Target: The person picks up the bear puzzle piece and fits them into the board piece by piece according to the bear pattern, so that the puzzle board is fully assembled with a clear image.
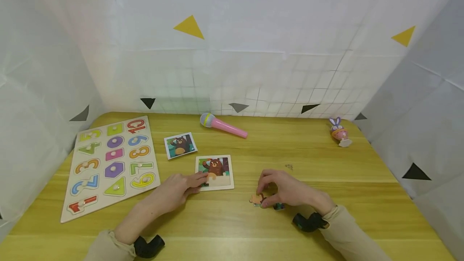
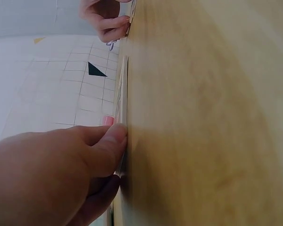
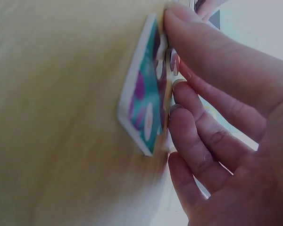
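Note:
A square bear jigsaw board (image 1: 225, 181), partly filled with pieces, lies near the table's middle. My left hand (image 1: 177, 190) holds its left edge, fingers over the rim and thumb by the near corner; that thumb also shows against the thin board edge (image 2: 124, 94) in the left wrist view. To the right of the board, my right hand (image 1: 286, 188) pinches an orange-brown jigsaw piece (image 1: 256, 199) between thumb and fingers, low over the table. Beside it, partly under the hand, lies a teal corner piece (image 3: 144, 103) (image 1: 279, 206).
A bear picture card (image 1: 180, 145) lies behind the board. Farther back are a pink toy microphone (image 1: 224, 126) and, at the far right, a bunny toy (image 1: 339, 133). A number-and-shape peg board (image 1: 101, 134) covers the left side. White sheets (image 1: 253, 23) enclose the wooden table.

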Available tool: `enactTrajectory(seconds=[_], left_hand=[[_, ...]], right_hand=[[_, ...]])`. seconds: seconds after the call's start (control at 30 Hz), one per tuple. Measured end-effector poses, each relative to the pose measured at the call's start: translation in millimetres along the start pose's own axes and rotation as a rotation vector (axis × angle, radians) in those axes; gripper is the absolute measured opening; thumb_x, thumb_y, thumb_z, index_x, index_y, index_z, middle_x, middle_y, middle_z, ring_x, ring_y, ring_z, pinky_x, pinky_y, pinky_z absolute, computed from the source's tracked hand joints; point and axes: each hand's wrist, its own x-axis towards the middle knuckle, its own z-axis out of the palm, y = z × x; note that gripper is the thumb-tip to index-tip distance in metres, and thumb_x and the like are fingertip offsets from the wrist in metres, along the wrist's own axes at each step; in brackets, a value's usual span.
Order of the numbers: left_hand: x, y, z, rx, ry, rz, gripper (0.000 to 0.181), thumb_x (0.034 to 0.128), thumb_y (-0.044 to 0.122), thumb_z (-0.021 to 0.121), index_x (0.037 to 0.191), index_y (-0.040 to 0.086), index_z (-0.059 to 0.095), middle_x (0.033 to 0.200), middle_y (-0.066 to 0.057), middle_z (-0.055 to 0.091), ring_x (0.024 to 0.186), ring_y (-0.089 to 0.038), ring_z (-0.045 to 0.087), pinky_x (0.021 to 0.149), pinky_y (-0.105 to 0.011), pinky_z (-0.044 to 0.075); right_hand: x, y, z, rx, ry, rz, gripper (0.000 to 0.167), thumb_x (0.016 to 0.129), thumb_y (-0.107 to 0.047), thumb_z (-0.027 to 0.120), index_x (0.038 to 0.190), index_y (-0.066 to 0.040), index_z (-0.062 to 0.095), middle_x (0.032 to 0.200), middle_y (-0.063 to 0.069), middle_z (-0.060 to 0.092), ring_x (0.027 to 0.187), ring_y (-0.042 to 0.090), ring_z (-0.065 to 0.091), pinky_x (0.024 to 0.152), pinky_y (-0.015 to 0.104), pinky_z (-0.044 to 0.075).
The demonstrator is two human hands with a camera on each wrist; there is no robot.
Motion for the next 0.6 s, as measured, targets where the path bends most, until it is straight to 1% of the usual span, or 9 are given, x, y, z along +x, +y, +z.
enactTrajectory(seconds=[0.13,0.23,0.43,0.6], left_hand=[[0.0,-0.1,0.6,0.032,-0.017,-0.002,0.039,0.0971,0.01,0.065,0.136,0.008,0.063,0.142,-0.009,0.058,0.112,-0.027,0.067,0.09,-0.038,0.058],[0.1,0.7,0.6,0.049,-0.037,-0.012,0.039,0.0975,0.011,0.064,0.136,0.008,0.063,0.145,-0.008,0.056,0.118,-0.029,0.064,0.093,-0.041,0.056],[0.1,2.3,-0.6,0.055,-0.043,-0.041,0.037,0.0985,0.012,0.063,0.135,0.008,0.063,0.15,-0.008,0.052,0.131,-0.032,0.055,0.099,-0.045,0.052],[0.2,2.7,-1.7,0.046,-0.05,-0.057,0.038,0.099,0.012,0.062,0.137,0.008,0.062,0.151,-0.008,0.05,0.134,-0.033,0.052,0.1,-0.046,0.051]], right_hand=[[0.6,-0.5,0.1,-0.004,-0.003,-0.006,0.021,0.081,-0.032,0.083,0.097,-0.024,0.072,0.102,-0.008,0.062,0.093,0.011,0.058,0.085,0.029,0.05],[0.8,-0.9,0.3,-0.008,-0.002,-0.008,0.02,0.081,-0.032,0.083,0.097,-0.024,0.073,0.101,-0.008,0.062,0.093,0.011,0.058,0.086,0.029,0.051],[1.1,-1.5,0.9,-0.013,0.003,-0.01,0.019,0.082,-0.031,0.082,0.098,-0.023,0.073,0.102,-0.007,0.062,0.094,0.011,0.059,0.087,0.03,0.051],[1.4,-1.4,0.9,-0.013,0.002,-0.006,0.018,0.084,-0.03,0.081,0.099,-0.023,0.073,0.102,-0.007,0.062,0.095,0.011,0.059,0.087,0.029,0.051]])
